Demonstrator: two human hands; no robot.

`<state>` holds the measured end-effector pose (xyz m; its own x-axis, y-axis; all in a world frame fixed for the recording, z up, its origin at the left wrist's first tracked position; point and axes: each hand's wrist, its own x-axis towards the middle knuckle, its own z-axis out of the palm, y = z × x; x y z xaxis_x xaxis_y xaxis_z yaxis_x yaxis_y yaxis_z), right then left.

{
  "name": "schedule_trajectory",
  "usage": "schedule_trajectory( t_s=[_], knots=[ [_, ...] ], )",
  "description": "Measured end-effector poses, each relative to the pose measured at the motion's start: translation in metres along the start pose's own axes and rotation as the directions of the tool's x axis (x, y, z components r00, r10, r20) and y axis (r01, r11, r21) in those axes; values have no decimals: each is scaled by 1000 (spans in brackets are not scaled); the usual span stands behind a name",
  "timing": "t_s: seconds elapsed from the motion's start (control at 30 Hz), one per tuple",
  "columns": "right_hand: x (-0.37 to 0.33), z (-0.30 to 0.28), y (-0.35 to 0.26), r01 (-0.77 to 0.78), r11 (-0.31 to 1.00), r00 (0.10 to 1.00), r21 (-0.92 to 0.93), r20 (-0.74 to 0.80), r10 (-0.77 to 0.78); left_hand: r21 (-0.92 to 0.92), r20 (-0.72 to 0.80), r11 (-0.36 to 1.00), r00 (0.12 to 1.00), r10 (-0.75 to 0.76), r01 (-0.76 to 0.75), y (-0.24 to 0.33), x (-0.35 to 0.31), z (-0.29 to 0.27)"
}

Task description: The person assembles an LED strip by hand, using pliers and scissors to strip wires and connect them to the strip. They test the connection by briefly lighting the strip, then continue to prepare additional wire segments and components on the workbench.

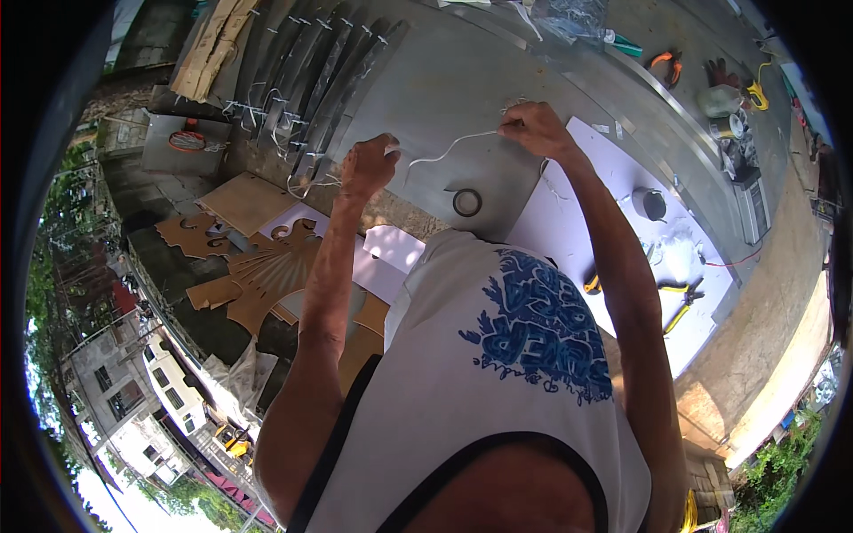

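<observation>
My right hand (pixel 533 129) is closed in a pinch on a thin white wire (pixel 449 149). From those fingers the wire curves left over the grey tabletop (pixel 435 84), and its other end hangs loose near my left hand (pixel 369 167). That left hand is closed too, with a small whitish bit showing at its fingertips that is too small to name. Left of it lie several long dark strips (pixel 311 80) side by side, with thin white wires across them. A roll of dark tape (pixel 466 202) rests at the table's near edge, below the wire.
On the right, a white sheet (pixel 586 213) bears a dark round container (pixel 653 204) and yellow-handled pliers (pixel 682 306). Orange-handled pliers (pixel 665 68) and a small grey box-shaped device (pixel 751 206) sit farther out. Brown cut-out panels (pixel 267 266) lie below the table at left.
</observation>
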<state>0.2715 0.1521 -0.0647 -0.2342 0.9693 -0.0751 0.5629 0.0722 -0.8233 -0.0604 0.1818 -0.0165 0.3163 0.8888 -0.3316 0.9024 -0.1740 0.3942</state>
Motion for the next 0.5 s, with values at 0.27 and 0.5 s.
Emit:
schedule_trajectory(
  t_s=[0.27,0.5],
  knots=[
    [-6,36,-3,62,996,985,-67,-158,-72,-600,80,779,955,284,-182,74,39,57],
    [-78,27,-38,-116,967,860,-225,-510,-16,-658,243,753,945,221,-7,99,38,56]
  ],
)
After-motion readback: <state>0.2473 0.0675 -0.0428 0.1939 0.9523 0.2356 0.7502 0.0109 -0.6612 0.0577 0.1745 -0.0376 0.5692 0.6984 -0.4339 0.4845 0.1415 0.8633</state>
